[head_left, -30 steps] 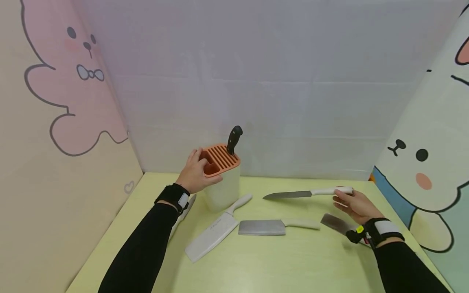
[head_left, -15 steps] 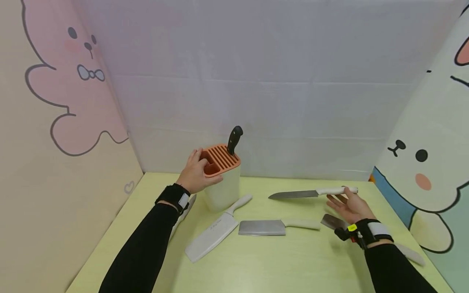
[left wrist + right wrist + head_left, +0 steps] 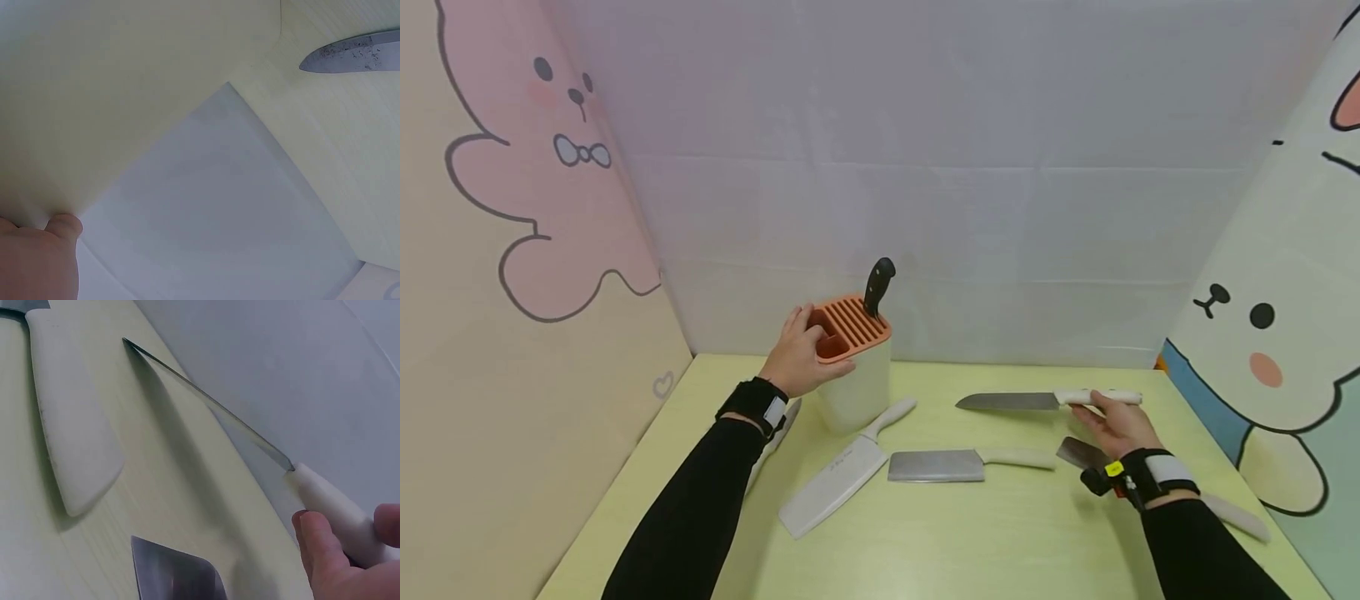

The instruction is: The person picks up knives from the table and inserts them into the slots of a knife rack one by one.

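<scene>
My left hand (image 3: pixel 797 358) grips the rim of a cream knife holder (image 3: pixel 857 387) with an orange slotted top. Its fingers reach into the open compartment and the thumb lies along the outer wall. A black-handled knife (image 3: pixel 878 285) stands in a slot at the back right. Over on the right, my right hand (image 3: pixel 1116 427) holds a kitchen knife (image 3: pixel 1011 402) by its white handle, blade pointing left. In the right wrist view, this blade (image 3: pixel 212 406) is raised above the table, its shadow below, and thumb and fingers pinch the handle (image 3: pixel 328 497).
A broad cleaver (image 3: pixel 835 487) lies in front of the holder, and a smaller cleaver (image 3: pixel 936 467) to its right. Another white-handled knife (image 3: pixel 1236 517) lies partly under the right forearm. One more knife (image 3: pixel 778 442) is beside the left wrist. Walls enclose the yellow table (image 3: pixel 970 550).
The held knife has shifted a little to the right, and its blade shows more of its flat side. The right fingers have moved along its handle. The left hand stays on the holder.
</scene>
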Tool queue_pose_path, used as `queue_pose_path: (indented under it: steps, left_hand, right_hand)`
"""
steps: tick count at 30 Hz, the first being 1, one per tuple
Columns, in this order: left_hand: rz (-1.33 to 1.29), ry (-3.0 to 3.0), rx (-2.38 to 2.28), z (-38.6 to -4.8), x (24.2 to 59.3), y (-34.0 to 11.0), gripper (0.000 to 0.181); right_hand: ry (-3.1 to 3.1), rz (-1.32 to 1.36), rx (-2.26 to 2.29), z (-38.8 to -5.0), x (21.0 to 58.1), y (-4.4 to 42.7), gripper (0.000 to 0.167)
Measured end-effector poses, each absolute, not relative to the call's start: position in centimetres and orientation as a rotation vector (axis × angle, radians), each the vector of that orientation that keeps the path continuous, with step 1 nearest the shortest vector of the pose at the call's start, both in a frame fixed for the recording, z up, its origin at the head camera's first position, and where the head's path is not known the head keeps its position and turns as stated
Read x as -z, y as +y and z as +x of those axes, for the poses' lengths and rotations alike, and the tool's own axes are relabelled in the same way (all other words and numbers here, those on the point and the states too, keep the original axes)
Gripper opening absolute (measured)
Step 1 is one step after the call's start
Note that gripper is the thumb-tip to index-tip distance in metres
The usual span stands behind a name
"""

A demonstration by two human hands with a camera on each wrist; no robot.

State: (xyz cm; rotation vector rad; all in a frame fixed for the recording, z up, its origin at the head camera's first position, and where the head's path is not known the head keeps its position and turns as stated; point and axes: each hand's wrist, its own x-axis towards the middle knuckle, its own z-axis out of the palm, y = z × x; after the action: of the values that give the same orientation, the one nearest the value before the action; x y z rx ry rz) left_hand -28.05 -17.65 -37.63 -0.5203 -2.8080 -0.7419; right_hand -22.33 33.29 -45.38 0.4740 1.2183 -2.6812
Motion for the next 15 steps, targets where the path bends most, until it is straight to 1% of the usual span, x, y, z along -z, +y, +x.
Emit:
queue_pose_path:
  steps: [15]
  left_hand:
    - [-0.520, -2.803, 0.733, -28.01, 37.56, -17.54, 0.064]
  right_hand:
    - [1.318, 0.454, 2.750, -22.57, 45.48, 32.90, 0.078]
